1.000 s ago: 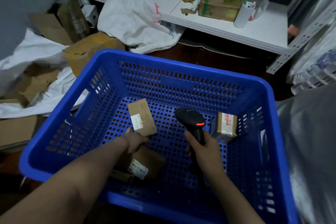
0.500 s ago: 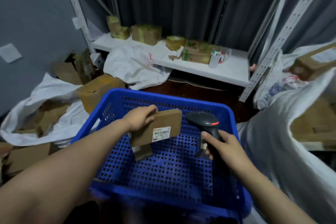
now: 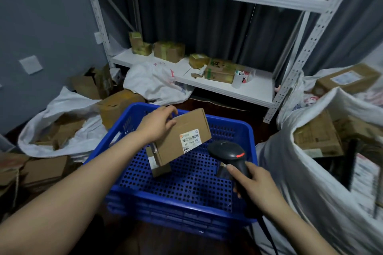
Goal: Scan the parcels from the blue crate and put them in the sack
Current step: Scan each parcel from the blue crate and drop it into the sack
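Observation:
My left hand [image 3: 158, 123] grips a flat brown parcel [image 3: 182, 130] by its upper left corner, above the blue crate [image 3: 178, 198]. The parcel's white barcode label [image 3: 189, 137] faces up, toward me. Just right of and below the label, my right hand [image 3: 251, 182] holds a black barcode scanner [image 3: 228, 154] with a red light lit on its head. A second small parcel [image 3: 158, 163] lies on the crate floor under the lifted one. The big white sack [image 3: 323, 176] stands open at the right with several boxes inside.
A white metal shelf rack [image 3: 228, 87] with taped boxes and a white cup stands behind the crate. White bags and loose cardboard boxes [image 3: 60, 130] crowd the floor at the left. The scanner's cable [image 3: 269, 236] trails down at the lower right.
My left hand picked the parcel off the crate floor and lifted it with the label turned up. The scanner hand rose beside it, and my view tilted upward.

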